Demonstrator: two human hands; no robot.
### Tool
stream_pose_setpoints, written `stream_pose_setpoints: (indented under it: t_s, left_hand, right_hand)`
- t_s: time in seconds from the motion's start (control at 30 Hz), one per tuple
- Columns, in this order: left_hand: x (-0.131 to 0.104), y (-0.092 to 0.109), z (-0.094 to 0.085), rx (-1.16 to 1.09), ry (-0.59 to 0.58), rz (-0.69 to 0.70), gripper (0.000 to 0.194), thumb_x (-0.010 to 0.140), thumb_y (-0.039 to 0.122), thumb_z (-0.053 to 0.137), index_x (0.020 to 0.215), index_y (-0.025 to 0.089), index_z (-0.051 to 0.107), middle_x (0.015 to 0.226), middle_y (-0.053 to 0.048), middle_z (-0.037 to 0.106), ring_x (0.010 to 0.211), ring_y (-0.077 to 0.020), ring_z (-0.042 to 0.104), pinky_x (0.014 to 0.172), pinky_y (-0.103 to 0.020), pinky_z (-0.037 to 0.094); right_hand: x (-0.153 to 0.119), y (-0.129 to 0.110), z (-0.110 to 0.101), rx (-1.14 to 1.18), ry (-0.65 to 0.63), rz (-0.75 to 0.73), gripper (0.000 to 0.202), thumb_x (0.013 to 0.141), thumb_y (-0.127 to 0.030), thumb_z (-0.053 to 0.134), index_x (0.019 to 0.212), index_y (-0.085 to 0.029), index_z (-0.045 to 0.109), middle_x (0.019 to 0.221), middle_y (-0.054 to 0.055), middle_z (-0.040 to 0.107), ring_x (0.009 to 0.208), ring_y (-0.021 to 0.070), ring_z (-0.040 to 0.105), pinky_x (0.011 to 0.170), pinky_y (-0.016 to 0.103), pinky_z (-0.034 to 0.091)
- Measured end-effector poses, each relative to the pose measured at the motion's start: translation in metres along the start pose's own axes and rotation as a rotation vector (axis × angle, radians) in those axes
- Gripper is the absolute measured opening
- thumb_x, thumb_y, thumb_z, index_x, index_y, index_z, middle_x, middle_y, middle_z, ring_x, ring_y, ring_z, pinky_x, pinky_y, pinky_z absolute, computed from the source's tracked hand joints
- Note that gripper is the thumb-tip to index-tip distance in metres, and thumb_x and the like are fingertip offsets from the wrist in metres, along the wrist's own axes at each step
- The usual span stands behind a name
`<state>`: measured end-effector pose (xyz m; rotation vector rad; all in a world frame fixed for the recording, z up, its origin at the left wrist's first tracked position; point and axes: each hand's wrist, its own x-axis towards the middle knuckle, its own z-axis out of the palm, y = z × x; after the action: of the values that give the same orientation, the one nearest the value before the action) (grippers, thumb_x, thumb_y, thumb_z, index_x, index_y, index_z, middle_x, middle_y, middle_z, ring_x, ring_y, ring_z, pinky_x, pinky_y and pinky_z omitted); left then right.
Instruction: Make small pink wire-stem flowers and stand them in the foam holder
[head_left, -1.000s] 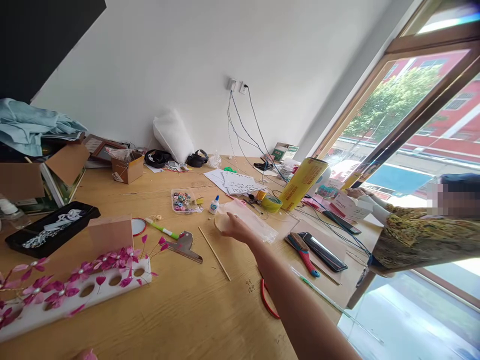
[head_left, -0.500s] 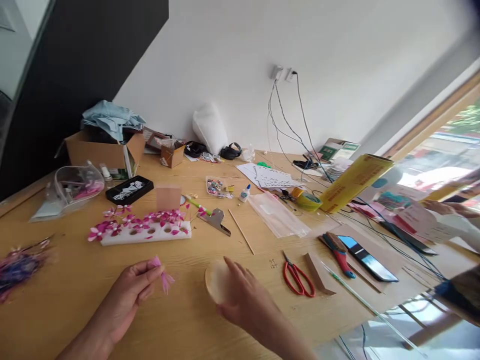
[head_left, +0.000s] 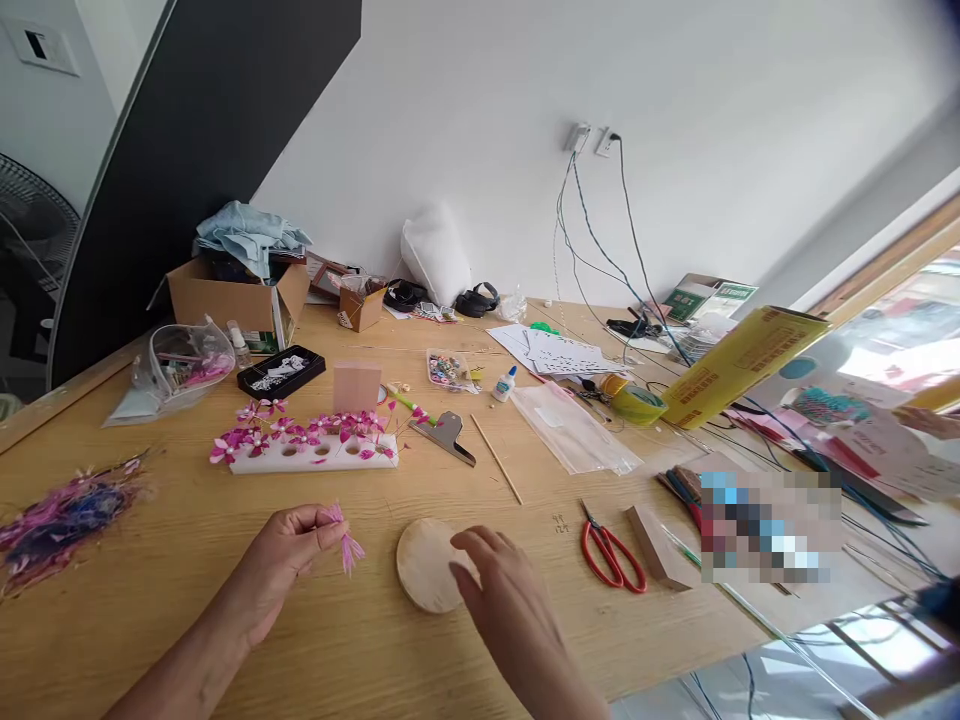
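Observation:
My left hand (head_left: 296,545) pinches a small pink tassel-like bundle (head_left: 349,545) between thumb and fingertips, its strands hanging loose. To its right, a round wooden disc (head_left: 429,566) lies flat on the table. My right hand (head_left: 499,580) hovers at the disc's right edge, fingers apart and curved, holding nothing; I cannot tell whether it touches the disc. Behind my left hand, a white foam block (head_left: 311,460) with round holes carries several magenta flowers (head_left: 281,430). Red-handled scissors (head_left: 611,555) lie to the right of my right hand.
Beyond the disc are a metal clip (head_left: 448,437), a thin wooden stick (head_left: 496,460), a glue bottle (head_left: 505,384) and a bead tray (head_left: 448,370). Purple and pink thread (head_left: 71,520) lies far left. A yellow roll (head_left: 746,365) leans at right. Another person's hand (head_left: 928,422) shows at the right edge.
My right hand has drawn back to the right, uncovering more of the wooden disc. My left hand still pinches the pink bundle. The whole view has shifted slightly left.

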<state>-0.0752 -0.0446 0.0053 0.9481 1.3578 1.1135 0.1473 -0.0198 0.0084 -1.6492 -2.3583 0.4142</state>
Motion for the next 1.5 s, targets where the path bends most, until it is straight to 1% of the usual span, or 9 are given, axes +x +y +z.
stream_pose_setpoints:
  t_s: [0.1, 0.23, 0.43, 0.6, 0.73, 0.97, 1.1, 1.33, 1.5]
  left_hand:
    - [0.004, 0.003, 0.000, 0.092, -0.014, -0.005, 0.026, 0.063, 0.040, 0.064, 0.054, 0.015, 0.063, 0.053, 0.004, 0.044, 0.049, -0.0087, 0.020, 0.047, -0.023, 0.014]
    - [0.006, 0.006, 0.003, 0.118, -0.055, -0.012, 0.026, 0.062, 0.040, 0.065, 0.054, 0.015, 0.062, 0.059, 0.004, 0.041, 0.048, -0.0075, 0.018, 0.046, -0.024, 0.012]
    - [0.007, 0.004, 0.001, 0.059, -0.104, -0.051, 0.032, 0.064, 0.041, 0.065, 0.051, 0.016, 0.050, 0.054, 0.007, 0.030, 0.049, -0.0083, 0.014, 0.046, -0.025, 0.011]
    - [0.009, 0.000, 0.001, 0.039, -0.130, -0.065, 0.030, 0.065, 0.041, 0.065, 0.055, 0.016, 0.052, 0.054, 0.007, 0.030, 0.050, -0.0090, 0.016, 0.046, -0.025, 0.012]
    - [0.011, -0.001, 0.002, 0.026, -0.144, -0.069, 0.031, 0.065, 0.040, 0.066, 0.053, 0.017, 0.049, 0.055, 0.007, 0.028, 0.050, -0.0090, 0.015, 0.046, -0.025, 0.012]
    - [0.015, 0.005, -0.002, 0.109, -0.188, -0.085, 0.028, 0.064, 0.041, 0.064, 0.053, 0.016, 0.055, 0.052, 0.006, 0.037, 0.048, -0.0088, 0.017, 0.046, -0.025, 0.012]
    - [0.021, 0.009, -0.002, 0.198, -0.182, -0.038, 0.021, 0.063, 0.035, 0.064, 0.050, 0.017, 0.062, 0.046, 0.005, 0.041, 0.046, -0.0090, 0.023, 0.047, -0.023, 0.016]
    - [0.022, 0.012, -0.003, 0.203, -0.167, 0.012, 0.017, 0.062, 0.029, 0.063, 0.049, 0.018, 0.065, 0.052, 0.000, 0.058, 0.057, -0.0147, 0.045, 0.059, -0.025, 0.031]
    - [0.018, 0.014, 0.001, 0.127, -0.078, -0.021, 0.021, 0.061, 0.030, 0.067, 0.047, 0.016, 0.059, 0.049, 0.005, 0.043, 0.047, -0.0084, 0.028, 0.048, -0.022, 0.021]
  right_hand:
    - [0.002, -0.014, -0.021, 0.069, 0.154, -0.185, 0.020, 0.083, -0.010, 0.046, 0.071, -0.020, 0.058, 0.071, 0.004, 0.060, 0.067, 0.0172, 0.054, 0.059, 0.027, 0.038]
    - [0.012, -0.036, -0.022, 0.193, 0.157, -0.405, 0.018, 0.083, -0.010, 0.049, 0.070, -0.020, 0.056, 0.070, 0.002, 0.058, 0.066, 0.0143, 0.050, 0.060, 0.023, 0.037]
    - [0.026, -0.045, 0.008, 0.346, 0.137, -0.365, 0.018, 0.079, -0.008, 0.050, 0.067, -0.019, 0.057, 0.067, 0.000, 0.059, 0.065, 0.0130, 0.052, 0.060, 0.022, 0.037]
    - [0.026, -0.049, 0.016, 0.449, 0.218, -0.363, 0.010, 0.078, -0.011, 0.054, 0.079, -0.019, 0.060, 0.074, 0.001, 0.061, 0.070, 0.0134, 0.054, 0.060, 0.022, 0.037]
    - [0.027, -0.052, 0.016, 0.335, 0.251, -0.418, 0.017, 0.080, -0.010, 0.050, 0.067, -0.019, 0.057, 0.067, 0.000, 0.057, 0.064, 0.0123, 0.049, 0.057, 0.022, 0.033]
    - [0.038, -0.040, 0.005, -0.064, 0.200, -0.669, 0.018, 0.082, -0.010, 0.049, 0.067, -0.019, 0.052, 0.068, 0.001, 0.053, 0.066, 0.0147, 0.043, 0.063, 0.027, 0.030]
    - [0.044, -0.035, 0.000, -0.152, 0.185, -0.795, 0.017, 0.081, -0.008, 0.049, 0.067, -0.018, 0.052, 0.069, 0.001, 0.053, 0.066, 0.0152, 0.040, 0.065, 0.029, 0.030]
    - [0.043, -0.033, 0.012, -0.107, 0.199, -0.704, 0.018, 0.079, -0.007, 0.049, 0.066, -0.018, 0.052, 0.068, 0.001, 0.053, 0.066, 0.0146, 0.042, 0.064, 0.027, 0.030]
    - [0.035, -0.038, 0.021, 0.165, 0.248, -0.548, 0.023, 0.080, -0.009, 0.044, 0.061, -0.018, 0.052, 0.061, 0.001, 0.051, 0.061, 0.0130, 0.043, 0.057, 0.025, 0.031]
